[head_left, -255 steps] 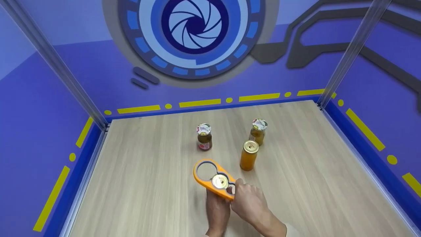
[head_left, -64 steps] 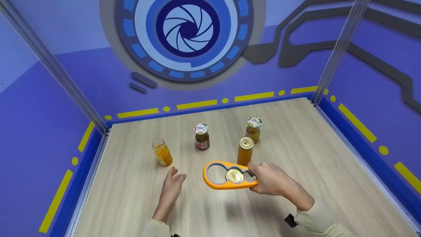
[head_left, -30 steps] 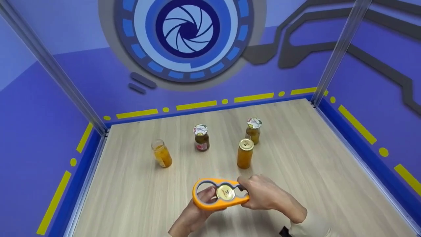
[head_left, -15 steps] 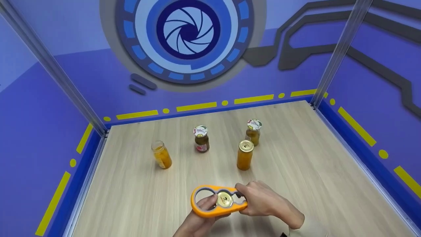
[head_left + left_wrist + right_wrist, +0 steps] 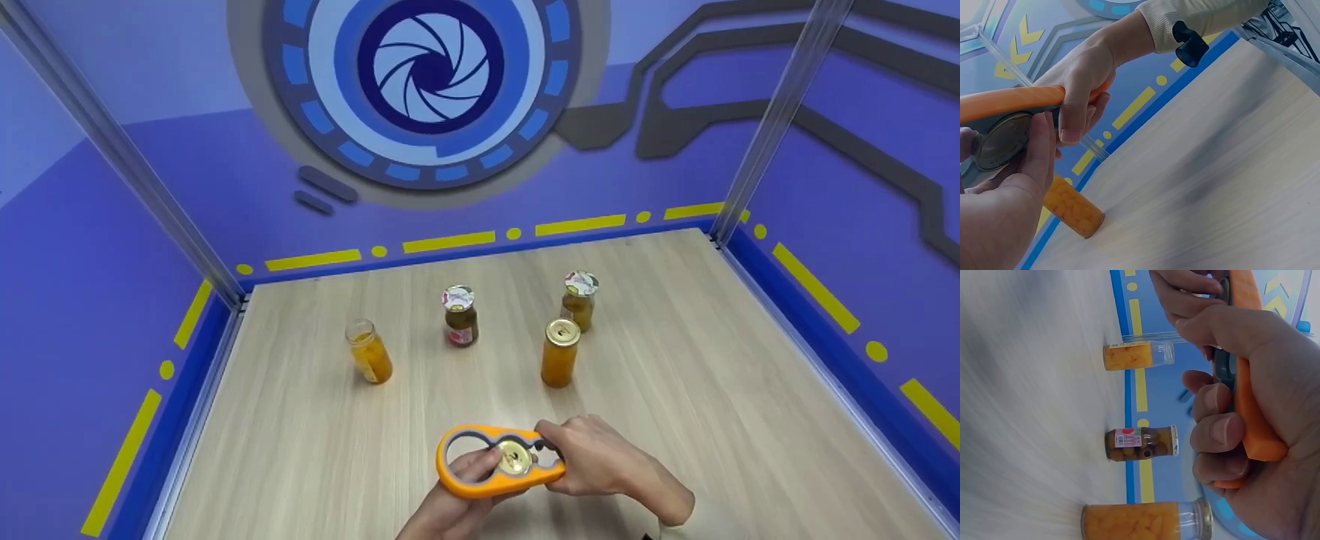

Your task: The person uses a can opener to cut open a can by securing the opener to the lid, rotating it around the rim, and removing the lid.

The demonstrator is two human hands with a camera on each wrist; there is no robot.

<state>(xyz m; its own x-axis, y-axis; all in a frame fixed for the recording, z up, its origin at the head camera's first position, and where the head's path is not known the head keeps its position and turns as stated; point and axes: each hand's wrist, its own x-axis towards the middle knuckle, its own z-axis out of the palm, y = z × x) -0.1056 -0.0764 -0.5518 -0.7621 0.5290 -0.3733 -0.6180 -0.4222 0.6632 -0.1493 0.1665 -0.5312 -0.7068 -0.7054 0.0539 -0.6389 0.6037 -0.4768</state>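
Observation:
My right hand (image 5: 604,459) grips the handle end of an orange jar opener (image 5: 480,490) with grey inner edges, held above the table near its front. A gold jar lid (image 5: 516,456) sits in the opener's middle opening. My left hand (image 5: 450,511) is under the opener, its thumb coming up through the large ring onto the lid's edge. In the left wrist view its fingers (image 5: 1039,149) lie against the lid's underside, pinching it. In the right wrist view my right fingers (image 5: 1220,430) curl round the orange handle (image 5: 1258,422).
A lidless jar of orange fruit (image 5: 370,358) stands at the left. A dark jar (image 5: 460,328) with a patterned lid is at centre back. On the right, a gold-lidded orange jar (image 5: 559,365) stands before an olive-coloured jar (image 5: 577,307). Blue walls surround the wooden table (image 5: 300,420).
The left hand has released the lidless jar at left and come to the lid in the opener. The opener has moved nearer the person. Over the last half second little differs.

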